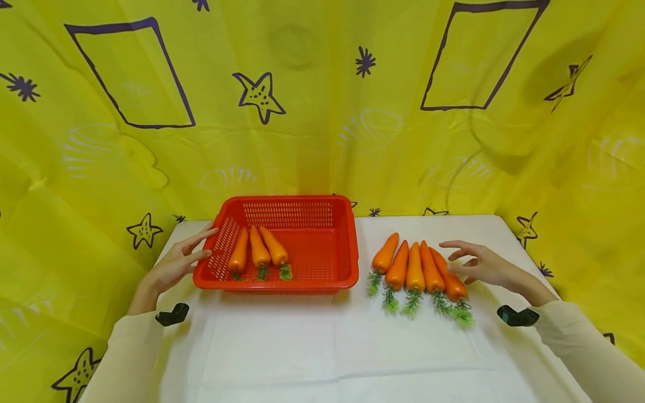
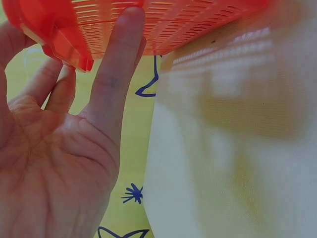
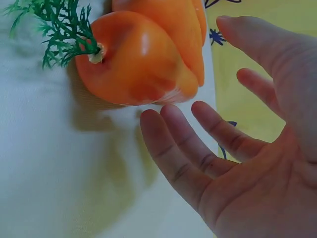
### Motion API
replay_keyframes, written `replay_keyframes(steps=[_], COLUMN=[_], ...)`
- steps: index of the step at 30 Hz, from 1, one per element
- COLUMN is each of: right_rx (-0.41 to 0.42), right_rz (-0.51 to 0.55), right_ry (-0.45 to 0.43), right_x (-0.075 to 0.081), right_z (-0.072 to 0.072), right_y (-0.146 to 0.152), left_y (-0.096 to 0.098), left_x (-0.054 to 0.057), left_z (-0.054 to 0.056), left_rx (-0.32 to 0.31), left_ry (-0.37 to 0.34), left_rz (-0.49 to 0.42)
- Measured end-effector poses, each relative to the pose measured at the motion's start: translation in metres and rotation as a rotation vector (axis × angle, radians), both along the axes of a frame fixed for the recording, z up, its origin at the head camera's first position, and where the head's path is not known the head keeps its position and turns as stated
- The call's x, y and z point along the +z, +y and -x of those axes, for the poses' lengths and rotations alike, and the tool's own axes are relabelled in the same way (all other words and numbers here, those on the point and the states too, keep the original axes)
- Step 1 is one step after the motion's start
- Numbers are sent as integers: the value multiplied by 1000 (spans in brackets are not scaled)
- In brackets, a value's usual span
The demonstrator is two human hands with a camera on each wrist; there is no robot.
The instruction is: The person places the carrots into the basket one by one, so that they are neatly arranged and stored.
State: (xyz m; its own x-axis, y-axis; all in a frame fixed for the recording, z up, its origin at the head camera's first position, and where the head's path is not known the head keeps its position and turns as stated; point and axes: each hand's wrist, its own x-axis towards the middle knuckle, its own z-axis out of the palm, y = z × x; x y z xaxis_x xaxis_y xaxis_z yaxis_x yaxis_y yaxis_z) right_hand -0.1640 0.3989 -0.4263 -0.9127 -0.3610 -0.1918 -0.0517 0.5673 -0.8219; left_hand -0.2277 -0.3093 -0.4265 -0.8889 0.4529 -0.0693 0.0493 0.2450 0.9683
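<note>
A red plastic basket (image 1: 317,252) with slotted walls stands on the table at centre left, with three carrots (image 1: 274,247) inside. My left hand (image 1: 173,266) is at its left side, fingers extended. In the left wrist view, a fingertip (image 2: 130,22) touches the slotted wall. Several orange carrots with green tops lie in a row right of the basket. My right hand (image 1: 484,266) hovers beside the rightmost carrot (image 1: 453,286), its fingers spread and slightly bent. The right wrist view shows those fingertips (image 3: 151,121) just beneath this carrot, holding nothing; whether they touch it is unclear.
White cloth covers the table (image 1: 322,341). A yellow curtain (image 1: 302,151) with drawn stars and fish hangs behind it and along both sides. Each wrist bears a small black device (image 1: 172,314).
</note>
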Motion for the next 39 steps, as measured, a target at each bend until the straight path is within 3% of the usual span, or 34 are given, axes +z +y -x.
replay_keyframes(steps=[13,39], right_rx=[58,66], right_rz=[-51,-43], right_ry=[-121,-139], right_x=[-6,-7], right_z=[3,4], right_y=[-6,-6], left_y=[0,0], left_x=[0,1], left_z=[1,0], left_rx=[-4,3], left_ry=[-7,-17], left_rz=[-3,-3])
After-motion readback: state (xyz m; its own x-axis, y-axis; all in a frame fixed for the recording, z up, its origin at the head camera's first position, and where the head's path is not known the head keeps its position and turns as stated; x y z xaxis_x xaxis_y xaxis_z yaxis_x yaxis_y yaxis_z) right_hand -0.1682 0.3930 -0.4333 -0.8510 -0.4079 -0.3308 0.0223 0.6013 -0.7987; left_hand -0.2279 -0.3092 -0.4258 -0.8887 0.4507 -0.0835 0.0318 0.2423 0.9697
